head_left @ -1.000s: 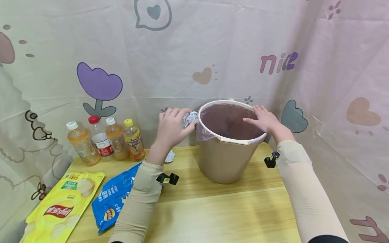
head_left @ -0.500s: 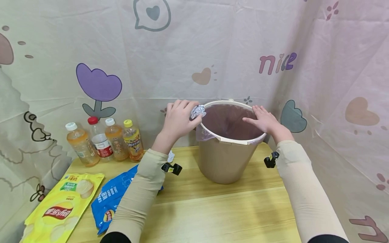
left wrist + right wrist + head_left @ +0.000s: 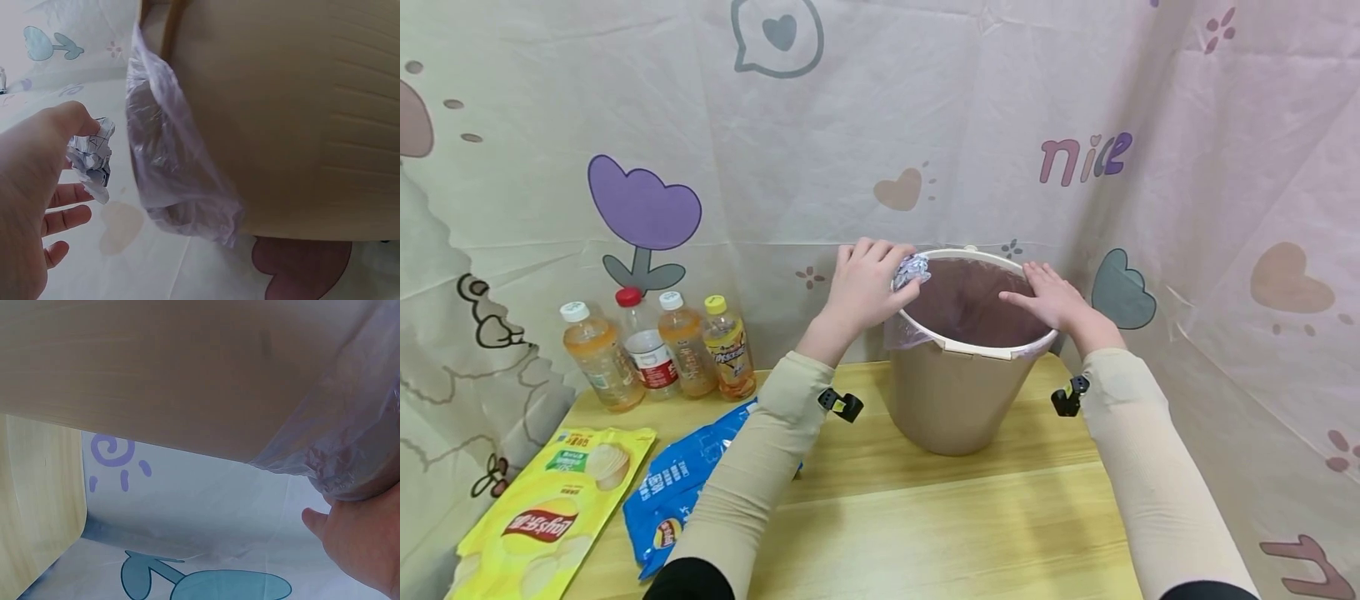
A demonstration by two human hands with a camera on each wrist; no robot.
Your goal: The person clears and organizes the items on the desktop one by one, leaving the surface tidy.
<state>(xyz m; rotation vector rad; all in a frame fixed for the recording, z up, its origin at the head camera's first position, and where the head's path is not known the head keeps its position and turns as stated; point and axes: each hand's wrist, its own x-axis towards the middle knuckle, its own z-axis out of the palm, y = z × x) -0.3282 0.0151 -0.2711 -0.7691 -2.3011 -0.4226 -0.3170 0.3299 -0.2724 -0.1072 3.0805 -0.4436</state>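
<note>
My left hand (image 3: 872, 283) pinches a crumpled paper ball (image 3: 912, 270) between thumb and fingertips, at the left rim of a brown trash bin (image 3: 958, 396). In the left wrist view the printed paper ball (image 3: 94, 156) shows beside the bin's purple liner (image 3: 165, 150), with the other fingers held apart from it. On the bin's right rim rests my right hand (image 3: 1056, 298), its fingers fairly straight and its thumb reaching over the opening. The right wrist view shows the right hand (image 3: 362, 540) against the liner (image 3: 337, 447), most fingers hidden.
Several drink bottles (image 3: 658, 354) stand at the back left of the wooden table (image 3: 970, 525). A yellow chip bag (image 3: 553, 517) and a blue chip bag (image 3: 677, 483) lie in front, the blue one partly behind my left forearm. A printed curtain (image 3: 820, 150) hangs behind.
My left hand has moved right and slightly up with the paper ball, to the bin's rim. Another white paper piece on the table is now hidden behind the left arm. The right hand stays put.
</note>
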